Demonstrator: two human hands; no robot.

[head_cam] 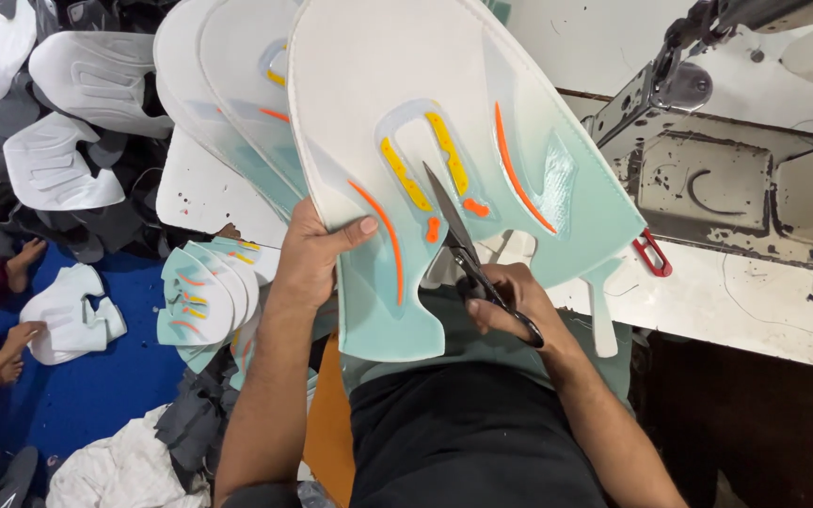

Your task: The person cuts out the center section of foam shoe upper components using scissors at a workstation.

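A left hand [312,259] grips a white and mint shoe panel [444,160] with orange and yellow trim, held up over the lap, while the right hand [510,306], fingers clenched through black scissors [468,249], lays blades on it.

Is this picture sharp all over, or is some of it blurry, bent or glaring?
Head view: the white and mint shoe panel, the scissors and both hands, left hand and right hand, look sharp; light is even and soft, with no strong glare; the wide lens bends the edges, so the sewing machine leans; the white pieces at far left look softer.
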